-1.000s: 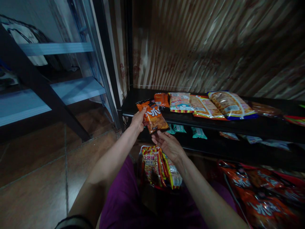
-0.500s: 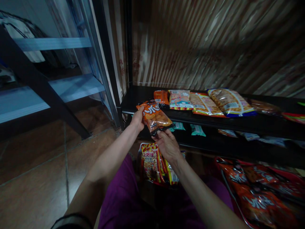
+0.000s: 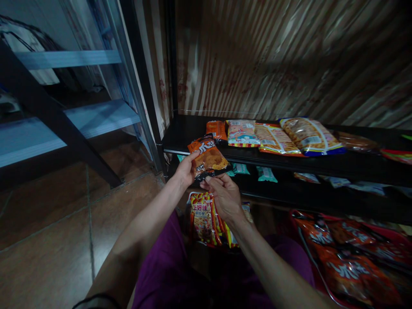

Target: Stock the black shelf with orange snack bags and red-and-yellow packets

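An orange and black snack bag [image 3: 210, 158] is held up in front of the shelf's left end, its printed front facing me. My left hand [image 3: 186, 171] grips its left side, with the thumb over the front. My right hand [image 3: 225, 193] pinches the black lower edge between thumb and fingers. Just behind the held bag, a similar orange bag [image 3: 216, 129] lies on the black upper shelf [image 3: 180, 128]. Below my hands is a basket with several red and yellow snack bags [image 3: 202, 216] standing in it.
More snack bags [image 3: 278, 139] lie in a row along the upper shelf, and small teal packets [image 3: 266, 174] sit on the lower one. A red basket [image 3: 304, 240] of orange bags stands at the right. A ladder-like frame with blue steps [image 3: 99, 118] is on the left.
The held bag has turned and tilted slightly, and its lower edge has drawn a little to the left. Both hands still hold it; my right hand has shifted slightly left.
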Demonstrator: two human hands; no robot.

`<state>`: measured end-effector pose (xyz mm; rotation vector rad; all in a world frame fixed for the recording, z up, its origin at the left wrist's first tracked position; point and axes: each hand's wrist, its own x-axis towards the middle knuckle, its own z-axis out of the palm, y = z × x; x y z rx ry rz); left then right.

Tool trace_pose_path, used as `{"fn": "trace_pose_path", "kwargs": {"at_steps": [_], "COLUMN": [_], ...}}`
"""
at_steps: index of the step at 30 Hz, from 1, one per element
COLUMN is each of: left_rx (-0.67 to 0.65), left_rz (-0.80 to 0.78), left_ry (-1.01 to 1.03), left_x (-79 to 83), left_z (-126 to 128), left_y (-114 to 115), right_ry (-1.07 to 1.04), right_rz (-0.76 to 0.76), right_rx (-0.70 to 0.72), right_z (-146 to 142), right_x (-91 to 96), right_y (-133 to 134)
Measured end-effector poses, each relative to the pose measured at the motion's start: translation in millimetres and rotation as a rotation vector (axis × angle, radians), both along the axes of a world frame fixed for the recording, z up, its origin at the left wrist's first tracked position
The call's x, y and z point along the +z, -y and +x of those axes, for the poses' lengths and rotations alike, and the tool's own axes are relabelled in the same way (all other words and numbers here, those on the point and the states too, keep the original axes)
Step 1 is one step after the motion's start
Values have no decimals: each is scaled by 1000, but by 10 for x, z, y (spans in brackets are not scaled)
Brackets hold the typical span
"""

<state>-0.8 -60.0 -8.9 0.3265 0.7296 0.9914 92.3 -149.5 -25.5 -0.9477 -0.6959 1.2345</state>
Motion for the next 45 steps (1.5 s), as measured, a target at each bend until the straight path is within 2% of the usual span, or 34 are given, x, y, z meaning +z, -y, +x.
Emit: {"fn": "trace_pose_path", "kwargs": {"at_steps": [2, 5, 8, 11, 14, 18, 23, 24, 29, 32, 37, 42, 45], "left_rx": [19, 139, 252, 240, 198, 176, 305, 278, -73, -122, 35, 200, 241], "left_rz": [16, 119, 245, 318, 344, 399, 532, 558, 613, 611, 619, 605, 593], "left_ry": [-19, -15, 19, 38, 34, -16, -255, -301, -496, -558, -554, -357, -259], "left_x": [-31, -70, -90, -102, -97, -21, 164, 202, 361, 402, 325, 164, 78], "left_z": [0, -5, -21, -45, -70, -126, -312, -361, -539, -540, -430, -315, -273], "left_y": [-4, 8, 39, 76, 93, 8, -291, -348, -459, -418, -361, -349, -351], "right_ry": [14, 123, 221, 144, 57, -43, -35, -27, 44, 70, -38, -114, -94], "right_rz": [-7, -27, -57, -70, -76, -83, -94, -88, -82, -74, -101, -100, -74], "right_rx": [20, 18, -87, -171, -146, -172, -131, -128, -145, -151, -120, -363, -369], "right_z": [18, 94, 207, 300, 330, 316, 369, 390, 480, 473, 404, 377, 360], "right_x": [-7, -38, -82, -125, -168, -217, -201, -193, -197, -205, -130, -10, 36], "right_y": [14, 8, -40, -96, -111, -80, -63, -64, -62, -42, -18, -48, -29]}}
